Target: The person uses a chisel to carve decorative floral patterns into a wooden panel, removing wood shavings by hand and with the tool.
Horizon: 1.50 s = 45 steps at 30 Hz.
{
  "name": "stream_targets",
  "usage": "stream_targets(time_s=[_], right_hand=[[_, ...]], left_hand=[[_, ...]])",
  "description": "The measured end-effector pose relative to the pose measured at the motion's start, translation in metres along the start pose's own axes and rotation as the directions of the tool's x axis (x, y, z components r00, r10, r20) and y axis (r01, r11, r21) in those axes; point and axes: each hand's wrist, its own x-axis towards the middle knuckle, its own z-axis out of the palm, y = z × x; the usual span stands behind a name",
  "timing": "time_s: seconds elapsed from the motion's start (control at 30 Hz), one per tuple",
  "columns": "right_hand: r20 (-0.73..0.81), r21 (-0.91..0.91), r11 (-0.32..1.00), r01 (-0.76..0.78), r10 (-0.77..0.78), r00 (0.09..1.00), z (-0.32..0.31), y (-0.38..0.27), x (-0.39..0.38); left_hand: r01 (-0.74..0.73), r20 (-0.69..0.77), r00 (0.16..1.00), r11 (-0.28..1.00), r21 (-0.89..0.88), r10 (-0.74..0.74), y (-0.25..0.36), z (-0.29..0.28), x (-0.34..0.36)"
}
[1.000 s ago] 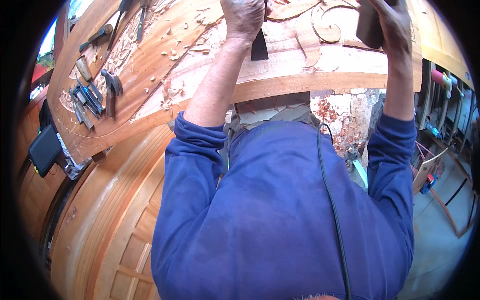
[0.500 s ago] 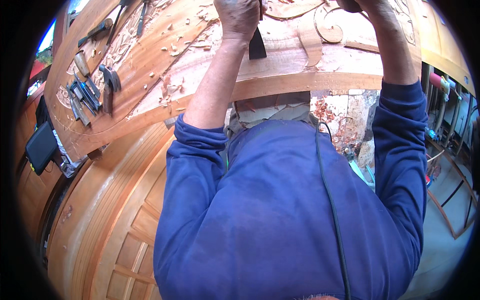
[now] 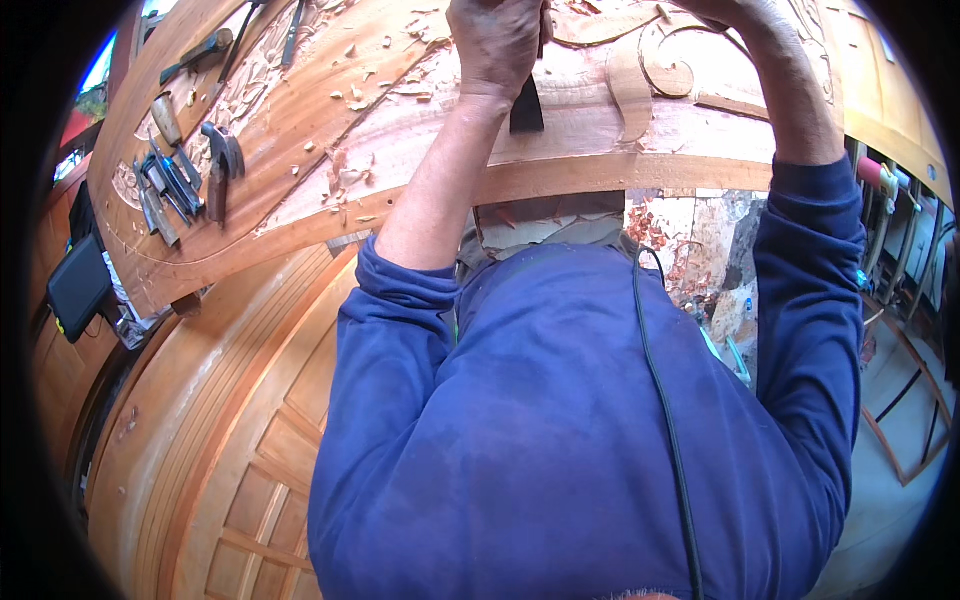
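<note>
My left hand (image 3: 495, 40) is closed on an upright dark tool, whose broad black lower part (image 3: 525, 112) reaches down onto the pale carved wooden panel (image 3: 565, 172). At the top edge, my right hand (image 3: 738, 18) is mostly cut off, curled around something dark that I cannot make out, right of the left hand. A raised scroll carving (image 3: 668, 70) lies between my forearms. On the panel's left part are several chisels and gouges (image 3: 172, 200), a claw hammer (image 3: 222, 160) and loose shavings (image 3: 350, 175).
A panelled wooden door (image 3: 260, 490) lies below the panel at left, beside a dark device (image 3: 80, 285) at the panel's corner. At right are a yellow board (image 3: 885, 80), rods with a pink roller (image 3: 870, 172) and a frame (image 3: 905, 420). A cable (image 3: 655, 370) runs over my blue top.
My right hand has moved up toward the top edge, taking the dark block largely out of view, and its forearm has shifted right. My left hand remains on its tool, moving only slightly.
</note>
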Motion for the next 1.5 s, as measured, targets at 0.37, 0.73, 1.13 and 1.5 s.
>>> stream_targets(time_s=[0.37,0.73,1.13,1.5], right_hand=[[0.000,0.101,0.990,0.096,-0.097,0.995,-0.008,-0.003,-0.004],[0.105,0.392,0.905,-0.165,0.134,0.985,-0.014,-0.005,-0.004],[-0.241,0.325,0.929,-0.175,0.261,0.935,-0.004,0.006,-0.008],[-0.238,-0.565,0.807,-0.173,0.041,0.970,-0.022,0.093,-0.192]], left_hand=[[0.034,0.021,0.999,0.996,-0.082,-0.032,0.000,0.004,-0.005],[0.105,0.040,0.994,0.993,-0.045,-0.103,-0.002,0.004,-0.004],[0.083,-0.077,0.993,0.991,-0.106,-0.091,0.010,-0.022,-0.011],[-0.330,0.338,0.923,0.829,0.451,0.183,0.041,0.007,-0.084]])
